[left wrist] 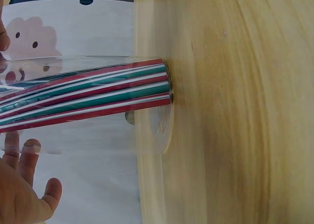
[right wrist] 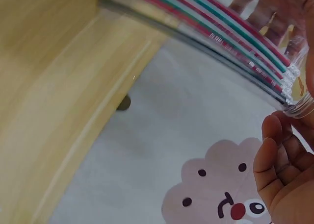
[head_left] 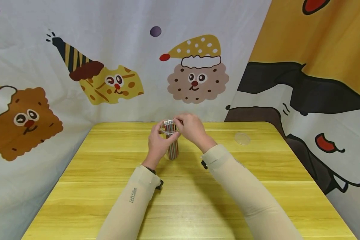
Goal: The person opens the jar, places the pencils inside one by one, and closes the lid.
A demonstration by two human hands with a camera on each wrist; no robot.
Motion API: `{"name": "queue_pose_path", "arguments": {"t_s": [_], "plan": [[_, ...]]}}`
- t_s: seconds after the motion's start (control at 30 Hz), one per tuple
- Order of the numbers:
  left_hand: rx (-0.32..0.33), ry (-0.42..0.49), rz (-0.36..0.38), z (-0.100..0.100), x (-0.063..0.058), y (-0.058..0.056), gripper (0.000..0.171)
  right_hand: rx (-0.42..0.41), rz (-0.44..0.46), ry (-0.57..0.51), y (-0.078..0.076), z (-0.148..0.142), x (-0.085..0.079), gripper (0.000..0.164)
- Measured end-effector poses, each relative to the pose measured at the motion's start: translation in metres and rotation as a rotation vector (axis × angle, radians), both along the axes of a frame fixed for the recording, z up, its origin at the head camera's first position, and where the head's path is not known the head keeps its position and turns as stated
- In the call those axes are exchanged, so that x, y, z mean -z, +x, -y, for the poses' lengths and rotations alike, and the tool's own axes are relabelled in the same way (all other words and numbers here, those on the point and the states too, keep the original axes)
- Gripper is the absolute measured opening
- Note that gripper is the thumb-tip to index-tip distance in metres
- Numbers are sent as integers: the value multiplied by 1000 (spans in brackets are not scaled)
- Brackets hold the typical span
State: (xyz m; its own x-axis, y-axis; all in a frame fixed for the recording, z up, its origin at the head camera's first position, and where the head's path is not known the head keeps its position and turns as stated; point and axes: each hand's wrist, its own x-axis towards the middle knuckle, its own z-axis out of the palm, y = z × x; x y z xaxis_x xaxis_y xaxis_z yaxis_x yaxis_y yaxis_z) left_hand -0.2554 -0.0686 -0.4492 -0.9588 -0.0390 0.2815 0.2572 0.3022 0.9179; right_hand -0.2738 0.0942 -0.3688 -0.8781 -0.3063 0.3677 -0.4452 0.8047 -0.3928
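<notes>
A clear plastic jar (left wrist: 113, 144) stands upright on the table, full of striped pencils (head_left: 173, 150) in red, green and silver. My left hand (head_left: 159, 143) grips the jar near its top, fingers round the far side and thumb in front. Over the rim, my right hand (head_left: 193, 128) has bent fingers right at the pencils' silver upper ends. In the right wrist view, one dark pencil (right wrist: 211, 52) lies apart from the bundle inside the jar, its top close to the right fingers (right wrist: 267, 160). I cannot tell whether the right fingertips pinch it or the rim.
A clear round lid (head_left: 242, 138) lies flat on the wooden table (head_left: 180, 206), to the right of the jar. Behind the table's far edge hangs a white curtain (head_left: 126, 30) printed with cartoon food faces.
</notes>
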Motion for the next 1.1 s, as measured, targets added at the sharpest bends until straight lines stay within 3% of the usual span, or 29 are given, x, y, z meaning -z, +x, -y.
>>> {"name": "queue_pose_path", "arguments": {"t_s": [0.2,0.5,0.77,1.1], "plan": [[-16,-6,6,-1,0,-1,80,-22,-75,70,2,-4,3,37],[-44,-11,-17,-2,2,-3,74,-50,-81,74,1,-7,9,38],[-35,6,-5,-2,1,-2,76,-73,16,-75,-1,-8,15,39],[-25,10,-6,-2,2,-1,78,-71,91,-166,0,-8,19,41]]}}
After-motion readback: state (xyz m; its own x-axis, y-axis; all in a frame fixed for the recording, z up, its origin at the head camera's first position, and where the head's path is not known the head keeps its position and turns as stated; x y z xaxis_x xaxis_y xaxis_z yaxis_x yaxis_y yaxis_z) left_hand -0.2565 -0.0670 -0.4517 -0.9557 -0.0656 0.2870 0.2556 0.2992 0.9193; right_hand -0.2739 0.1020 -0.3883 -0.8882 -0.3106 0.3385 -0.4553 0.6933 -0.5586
